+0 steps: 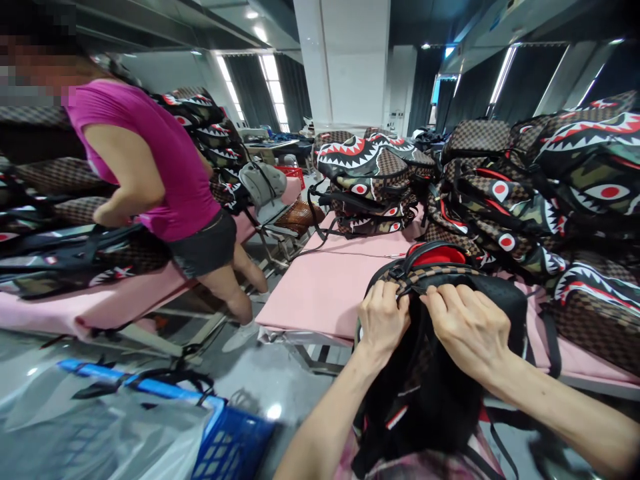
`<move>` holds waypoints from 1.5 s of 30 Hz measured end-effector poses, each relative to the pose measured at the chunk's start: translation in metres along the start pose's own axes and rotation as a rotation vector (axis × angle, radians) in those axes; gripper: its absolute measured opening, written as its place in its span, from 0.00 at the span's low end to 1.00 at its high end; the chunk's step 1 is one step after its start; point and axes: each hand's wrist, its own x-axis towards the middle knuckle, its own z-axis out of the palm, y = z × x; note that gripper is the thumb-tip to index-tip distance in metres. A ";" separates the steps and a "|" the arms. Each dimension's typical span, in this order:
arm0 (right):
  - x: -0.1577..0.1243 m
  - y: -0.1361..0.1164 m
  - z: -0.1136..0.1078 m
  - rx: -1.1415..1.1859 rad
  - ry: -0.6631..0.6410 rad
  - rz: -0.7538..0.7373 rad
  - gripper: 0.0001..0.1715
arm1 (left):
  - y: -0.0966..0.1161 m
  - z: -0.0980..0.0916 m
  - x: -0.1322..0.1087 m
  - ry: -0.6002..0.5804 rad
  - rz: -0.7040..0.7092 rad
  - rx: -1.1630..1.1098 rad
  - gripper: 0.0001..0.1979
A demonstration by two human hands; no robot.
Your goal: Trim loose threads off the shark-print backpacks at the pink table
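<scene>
A black and brown checkered backpack with a red lining stands upright against my lap and the edge of the pink table. My left hand is closed on the top of the backpack near its black strap. My right hand pinches the same top edge just to the right. Both hands almost touch each other at the bag's upper rim.
Piles of shark-mouth backpacks cover the pink table's back and right. A person in a magenta shirt bends over another pink table on the left. A blue basket with clear plastic sits on the floor at lower left.
</scene>
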 end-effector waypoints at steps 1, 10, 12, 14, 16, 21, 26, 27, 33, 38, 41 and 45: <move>-0.002 0.001 0.002 0.013 0.006 0.009 0.09 | 0.000 0.000 0.000 -0.004 -0.001 -0.002 0.03; -0.003 0.000 -0.002 -0.009 0.000 0.020 0.08 | 0.000 0.002 0.000 0.019 -0.018 -0.013 0.02; -0.003 -0.001 -0.004 -0.010 0.001 0.023 0.09 | 0.000 0.001 -0.001 0.012 -0.022 -0.022 0.02; -0.002 -0.002 -0.004 -0.010 0.003 0.029 0.09 | 0.000 0.001 -0.001 0.003 -0.029 -0.028 0.02; -0.002 -0.002 -0.004 -0.011 0.004 0.028 0.10 | -0.001 0.000 -0.001 -0.003 -0.036 -0.027 0.02; 0.001 -0.005 -0.006 -0.021 -0.009 0.010 0.10 | -0.002 0.000 -0.002 0.008 -0.027 -0.015 0.02; 0.005 -0.009 -0.008 -0.036 -0.020 0.009 0.12 | -0.002 -0.003 -0.003 -0.005 -0.032 -0.019 0.03; 0.005 -0.009 -0.008 -0.035 -0.016 0.005 0.12 | -0.002 -0.003 -0.003 -0.006 -0.032 -0.021 0.02; 0.003 -0.003 -0.006 0.022 -0.020 0.034 0.12 | -0.004 -0.005 -0.003 -0.011 -0.045 -0.023 0.02; 0.001 -0.004 -0.007 0.017 -0.039 0.024 0.08 | -0.004 -0.005 -0.003 -0.013 -0.047 -0.016 0.02; 0.003 -0.006 -0.007 0.026 -0.046 0.020 0.09 | -0.004 -0.005 -0.003 -0.014 -0.043 -0.007 0.02; 0.006 -0.007 -0.008 0.017 -0.062 -0.011 0.10 | -0.005 -0.006 -0.004 -0.023 -0.043 0.000 0.02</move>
